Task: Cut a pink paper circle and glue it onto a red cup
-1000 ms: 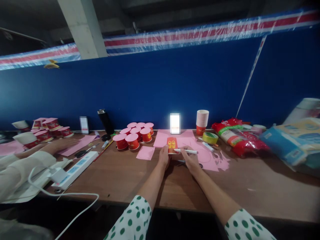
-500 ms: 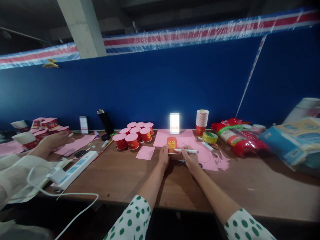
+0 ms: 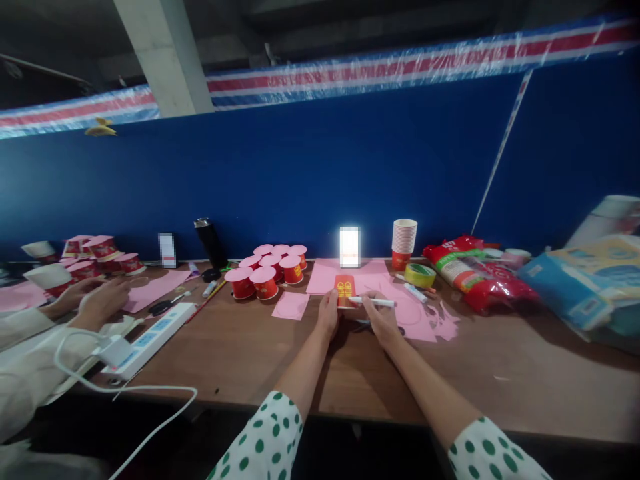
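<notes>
My left hand (image 3: 328,315) is closed around the side of a red paper cup (image 3: 345,288) with yellow double-happiness characters. A pale rim shows along the cup's lower edge, facing me. In my right hand (image 3: 379,317) is a white marker pen (image 3: 375,302), pinched and held nearly level. Its tip points left at the lower right part of the cup; whether it touches is too small to tell. Beneath my right hand lies a dark pair of scissors (image 3: 401,331), mostly covered. A pink paper square (image 3: 291,305) lies left of my left hand.
Several red cups topped with pink discs (image 3: 267,275) stand left. Behind are a lit phone (image 3: 350,247) and stacked paper cups (image 3: 405,239). Yellow tape (image 3: 420,275), pink scraps (image 3: 443,323) and a red bag (image 3: 480,277) lie right. A power strip (image 3: 155,337) sits near a co-worker's hands (image 3: 103,303).
My hands, the cup and the marker have stayed almost still. At the left, the co-worker's outstretched hand has drawn back beside their other hand, uncovering a pink-topped cup.
</notes>
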Action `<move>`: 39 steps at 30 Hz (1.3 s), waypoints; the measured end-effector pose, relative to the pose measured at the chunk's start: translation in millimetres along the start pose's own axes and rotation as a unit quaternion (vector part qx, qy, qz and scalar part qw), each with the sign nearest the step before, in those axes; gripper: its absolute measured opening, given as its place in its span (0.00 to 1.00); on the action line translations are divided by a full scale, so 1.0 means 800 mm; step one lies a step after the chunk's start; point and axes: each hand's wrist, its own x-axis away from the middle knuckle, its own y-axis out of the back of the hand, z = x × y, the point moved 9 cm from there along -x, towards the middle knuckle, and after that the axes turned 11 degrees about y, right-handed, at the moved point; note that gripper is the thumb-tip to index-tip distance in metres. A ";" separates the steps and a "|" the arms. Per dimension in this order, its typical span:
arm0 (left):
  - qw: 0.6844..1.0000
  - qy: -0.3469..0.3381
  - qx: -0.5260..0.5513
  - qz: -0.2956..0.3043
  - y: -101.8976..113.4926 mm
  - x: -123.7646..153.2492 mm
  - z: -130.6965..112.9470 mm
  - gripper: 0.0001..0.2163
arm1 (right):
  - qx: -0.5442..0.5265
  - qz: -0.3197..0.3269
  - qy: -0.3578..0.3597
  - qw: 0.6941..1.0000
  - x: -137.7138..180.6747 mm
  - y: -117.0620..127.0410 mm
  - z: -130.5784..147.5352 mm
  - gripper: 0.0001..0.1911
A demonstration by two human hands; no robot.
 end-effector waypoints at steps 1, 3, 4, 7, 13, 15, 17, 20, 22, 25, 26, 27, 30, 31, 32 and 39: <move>1.000 0.001 0.000 0.001 0.000 0.000 0.000 0.14 | 0.000 0.001 0.000 1.000 0.000 0.000 -0.001 0.12; 1.000 0.002 0.000 0.004 -0.001 0.000 0.000 0.14 | 0.001 0.002 0.001 1.000 0.000 0.000 -0.001 0.12; 1.000 0.002 0.000 0.005 -0.001 0.001 0.000 0.14 | 0.001 0.002 0.001 1.000 0.000 0.000 -0.001 0.12; 1.000 0.001 -0.003 0.004 -0.001 0.001 -0.001 0.14 | 0.001 0.004 0.001 1.000 0.000 -0.001 0.002 0.13; 1.000 0.004 -0.007 0.006 -0.002 0.000 0.000 0.15 | 0.002 0.006 0.002 1.000 0.001 -0.001 0.005 0.13; 1.000 0.005 -0.007 0.005 -0.001 0.000 0.001 0.15 | 0.001 0.004 0.002 1.000 0.001 -0.001 0.005 0.13; 1.000 0.004 -0.006 0.001 0.000 -0.001 0.002 0.14 | -0.002 0.003 0.001 1.000 0.001 -0.001 0.008 0.14; 1.000 0.005 -0.004 -0.003 0.001 -0.001 0.002 0.14 | -0.006 0.008 0.000 1.000 0.001 -0.002 0.011 0.14; 1.000 0.006 -0.002 -0.004 0.000 0.001 0.001 0.14 | -0.009 0.011 0.000 1.000 0.000 -0.003 0.011 0.14; 1.000 0.010 0.004 -0.006 -0.002 0.002 -0.001 0.14 | -0.012 0.010 0.000 1.000 0.000 -0.002 0.007 0.14; 1.000 0.012 0.006 -0.006 -0.003 0.003 -0.002 0.14 | -0.013 0.007 -0.001 1.000 0.000 -0.002 0.005 0.13; 1.000 0.013 0.007 -0.006 -0.003 0.003 -0.002 0.14 | -0.013 0.003 -0.001 1.000 0.000 -0.001 0.003 0.13; 1.000 0.013 0.013 -0.008 -0.004 0.004 -0.003 0.14 | -0.014 -0.011 -0.003 1.000 -0.001 0.002 -0.001 0.14; 1.000 0.012 0.015 -0.009 -0.004 0.004 -0.003 0.14 | -0.014 -0.014 -0.004 1.000 -0.001 0.002 -0.002 0.14; 1.000 0.011 0.017 -0.011 -0.003 0.004 -0.003 0.14 | -0.014 -0.016 -0.004 1.000 -0.001 0.003 -0.002 0.14; 1.000 0.013 0.026 -0.007 -0.003 0.004 -0.002 0.13 | -0.009 -0.013 -0.006 1.000 -0.001 0.003 -0.004 0.15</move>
